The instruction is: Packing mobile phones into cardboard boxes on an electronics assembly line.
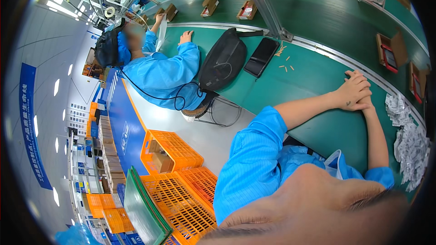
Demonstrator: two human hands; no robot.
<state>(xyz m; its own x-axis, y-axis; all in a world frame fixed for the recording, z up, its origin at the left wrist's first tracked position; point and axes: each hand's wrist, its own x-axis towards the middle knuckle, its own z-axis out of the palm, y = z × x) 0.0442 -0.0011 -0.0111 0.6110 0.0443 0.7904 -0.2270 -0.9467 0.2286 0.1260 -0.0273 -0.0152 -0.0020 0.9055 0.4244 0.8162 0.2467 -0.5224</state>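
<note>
Far left, floor level: orange crates (175, 177) stacked and spread beside the bench, one w/ a brown box inside, and a green-edged board (145, 208) leaning by them. Next along, a co-worker in a blue smock (161, 70) sits slumped over the green table (318, 77), one hand flat on the top. Just right of that person: a black bag (223, 59), then a dark phone (261, 56) lying flat beside it, then a few small tan bits (284, 61) scattered on the mat. Mid-right, the wearer's left hand (352, 91) and right hand (363, 100) rest together on the table, fingers laced or clasped, left over right; nothing seen held, tho the palms are hidden so can't be sure. Both forearms bare below blue sleeves. Right of the hands, near the edge: a heap of small white packets (408, 140), close to the right forearm but apart from the hands. Behind, on the conveyor, open brown cartons (390, 52) w/ red-rimmed items.
</note>
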